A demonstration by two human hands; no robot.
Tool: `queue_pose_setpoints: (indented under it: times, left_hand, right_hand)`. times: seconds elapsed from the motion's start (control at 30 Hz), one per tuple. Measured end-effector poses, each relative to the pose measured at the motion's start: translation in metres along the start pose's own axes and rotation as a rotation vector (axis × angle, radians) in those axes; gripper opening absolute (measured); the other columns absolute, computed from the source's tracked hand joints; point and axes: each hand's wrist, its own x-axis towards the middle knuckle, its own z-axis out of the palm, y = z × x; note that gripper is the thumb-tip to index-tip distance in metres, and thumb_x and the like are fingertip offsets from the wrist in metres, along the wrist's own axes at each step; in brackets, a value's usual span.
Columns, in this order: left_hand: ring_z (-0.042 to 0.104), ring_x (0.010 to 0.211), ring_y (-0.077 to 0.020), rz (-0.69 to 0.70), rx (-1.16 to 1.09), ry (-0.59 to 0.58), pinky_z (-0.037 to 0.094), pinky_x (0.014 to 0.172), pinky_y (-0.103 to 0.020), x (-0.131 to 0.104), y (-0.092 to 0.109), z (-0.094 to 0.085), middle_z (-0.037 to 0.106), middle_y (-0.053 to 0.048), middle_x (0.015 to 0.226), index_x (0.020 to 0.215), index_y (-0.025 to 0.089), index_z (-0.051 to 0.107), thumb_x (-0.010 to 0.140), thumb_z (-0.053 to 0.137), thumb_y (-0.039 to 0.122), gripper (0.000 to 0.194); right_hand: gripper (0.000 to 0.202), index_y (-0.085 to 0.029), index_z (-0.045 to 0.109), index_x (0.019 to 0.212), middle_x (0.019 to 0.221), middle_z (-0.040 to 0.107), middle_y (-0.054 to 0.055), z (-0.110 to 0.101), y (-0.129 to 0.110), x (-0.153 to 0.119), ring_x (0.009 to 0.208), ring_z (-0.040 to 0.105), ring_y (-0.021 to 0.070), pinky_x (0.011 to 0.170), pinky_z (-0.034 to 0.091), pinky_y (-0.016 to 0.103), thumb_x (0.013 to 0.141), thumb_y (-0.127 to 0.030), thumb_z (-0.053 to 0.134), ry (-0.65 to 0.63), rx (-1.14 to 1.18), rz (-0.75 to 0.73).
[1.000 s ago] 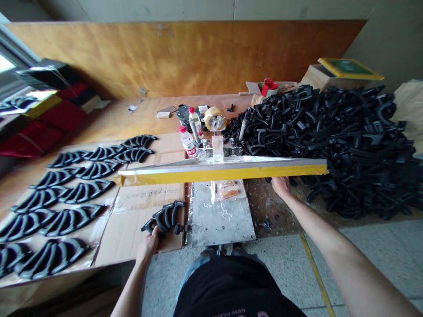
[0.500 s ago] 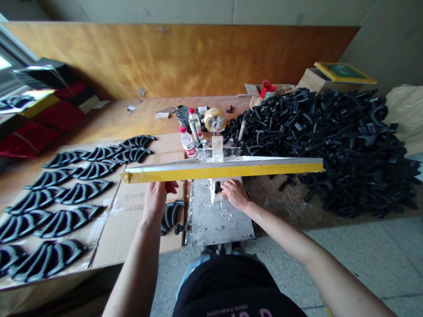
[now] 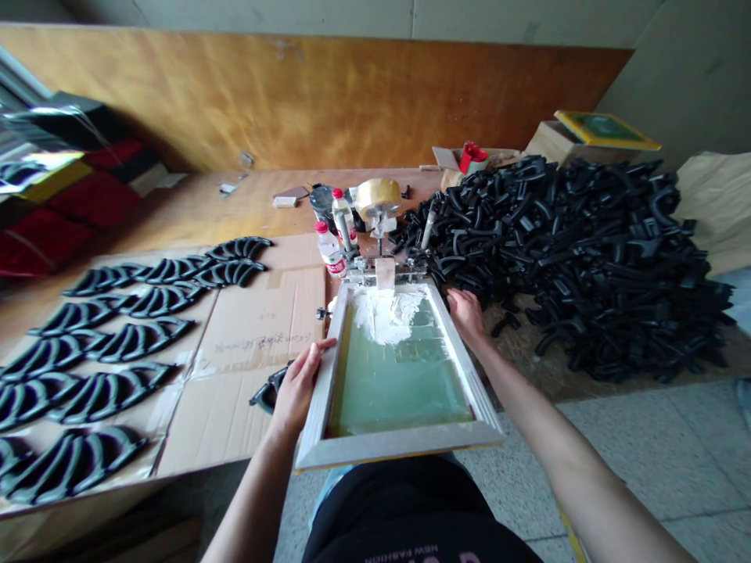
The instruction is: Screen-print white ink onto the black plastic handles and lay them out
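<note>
Grip closure cannot be told for left hand (image 3: 298,385) or right hand (image 3: 468,315); guide the screen-printing frame (image 3: 404,441) evenly, keeping it level.

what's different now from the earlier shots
The framed screen has swung down from nearly edge-on to lie lower and flatter. The left hand now touches its left rail; the right hand moved rightward beside it, its grip unclear. The bottles and black pile stayed put.

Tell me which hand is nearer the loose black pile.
Right. The right hand is just left of the black pile; the left hand is across the frame, at its left side.
</note>
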Motion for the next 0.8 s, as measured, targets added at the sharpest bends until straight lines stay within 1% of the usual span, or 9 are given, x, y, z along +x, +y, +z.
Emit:
queue_pose_setpoints:
  times: [0.07, 0.17, 0.23, 0.3, 0.4, 0.53, 0.63, 0.7, 0.8]
  left_hand:
    - [0.060, 0.065, -0.0158, -0.054, 0.026, -0.038, 0.044, 0.054, -0.023, 0.001, -0.027, 0.002, 0.068, -0.001, 0.080, 0.135, 0.023, 0.056, 0.079, 0.061, 0.065, 0.071]
    - [0.062, 0.070, -0.0171, -0.083, 0.063, -0.032, 0.046, 0.061, -0.025, 0.009, -0.060, 0.011, 0.067, -0.001, 0.082, 0.147, 0.024, 0.041, 0.078, 0.062, 0.062, 0.082]
    - [0.063, 0.075, -0.0182, -0.087, 0.097, -0.021, 0.048, 0.064, -0.026, 0.015, -0.074, 0.014, 0.067, -0.002, 0.085, 0.147, 0.024, 0.042, 0.079, 0.060, 0.061, 0.079]
    - [0.063, 0.078, -0.0196, -0.096, 0.120, -0.018, 0.049, 0.066, -0.027, 0.018, -0.079, 0.015, 0.067, -0.003, 0.088, 0.145, 0.023, 0.044, 0.080, 0.059, 0.061, 0.077]
    - [0.064, 0.081, -0.0201, -0.113, 0.122, -0.025, 0.048, 0.066, -0.027, 0.019, -0.080, 0.014, 0.069, -0.004, 0.091, 0.144, 0.024, 0.045, 0.080, 0.059, 0.062, 0.076]
    - [0.066, 0.079, -0.0199, -0.129, 0.091, -0.018, 0.049, 0.066, -0.027, 0.018, -0.081, 0.014, 0.072, -0.004, 0.093, 0.142, 0.023, 0.047, 0.077, 0.061, 0.062, 0.077]
    - [0.066, 0.079, -0.0200, -0.119, 0.080, 0.000, 0.050, 0.066, -0.028, 0.018, -0.083, 0.014, 0.072, -0.005, 0.093, 0.140, 0.021, 0.050, 0.077, 0.062, 0.062, 0.076]
    - [0.066, 0.079, -0.0198, -0.117, 0.076, 0.007, 0.050, 0.067, -0.028, 0.018, -0.083, 0.014, 0.072, -0.005, 0.092, 0.139, 0.020, 0.051, 0.078, 0.061, 0.062, 0.075]
    - [0.066, 0.080, -0.0201, -0.128, 0.046, 0.002, 0.050, 0.067, -0.028, 0.016, -0.081, 0.013, 0.072, -0.006, 0.094, 0.139, 0.021, 0.050, 0.077, 0.063, 0.062, 0.075]
  right_hand:
    - [0.037, -0.011, 0.058, 0.129, 0.124, 0.063, 0.017, -0.008, -0.003, 0.020, 0.113, 0.058, 0.0262, 0.097, 0.047, 0.045, 0.095, -0.024, 0.053, 0.023, 0.144, 0.110]
    - [0.061, -0.014, 0.048, 0.139, 0.144, 0.047, 0.016, -0.019, -0.041, 0.060, 0.130, 0.044, 0.0287, 0.107, 0.039, 0.043, 0.084, -0.031, 0.070, -0.005, 0.360, 0.044]
    - [0.054, -0.015, 0.053, 0.131, 0.134, 0.053, 0.016, -0.020, -0.073, 0.082, 0.123, 0.047, 0.0285, 0.103, 0.040, 0.041, 0.083, -0.030, 0.072, -0.124, 0.384, -0.064]
    - [0.033, -0.014, 0.060, 0.116, 0.116, 0.062, 0.014, -0.017, -0.097, 0.093, 0.110, 0.054, 0.0262, 0.095, 0.043, 0.037, 0.086, -0.025, 0.068, -0.279, 0.357, -0.117]
    - [0.012, -0.012, 0.063, 0.098, 0.100, 0.066, 0.012, -0.013, -0.107, 0.081, 0.096, 0.057, 0.0231, 0.086, 0.043, 0.032, 0.089, -0.019, 0.061, -0.417, 0.315, -0.188]
    - [0.007, -0.014, 0.064, 0.086, 0.089, 0.066, 0.009, -0.031, -0.089, 0.047, 0.089, 0.056, 0.0205, 0.079, 0.041, 0.030, 0.086, -0.012, 0.057, -0.431, 0.409, -0.545]
    - [0.008, -0.017, 0.064, 0.079, 0.081, 0.064, 0.006, -0.045, -0.076, 0.040, 0.083, 0.056, 0.0192, 0.074, 0.040, 0.029, 0.083, -0.011, 0.059, -0.462, 0.498, -0.729]
    - [0.009, -0.018, 0.064, 0.077, 0.079, 0.064, 0.004, -0.045, -0.076, 0.042, 0.081, 0.055, 0.0186, 0.073, 0.040, 0.029, 0.084, -0.013, 0.060, -0.439, 0.518, -0.694]
    - [0.012, -0.017, 0.065, 0.082, 0.085, 0.065, 0.006, -0.034, -0.082, 0.034, 0.087, 0.055, 0.0202, 0.075, 0.040, 0.030, 0.087, -0.012, 0.056, -0.329, 0.468, -0.575]
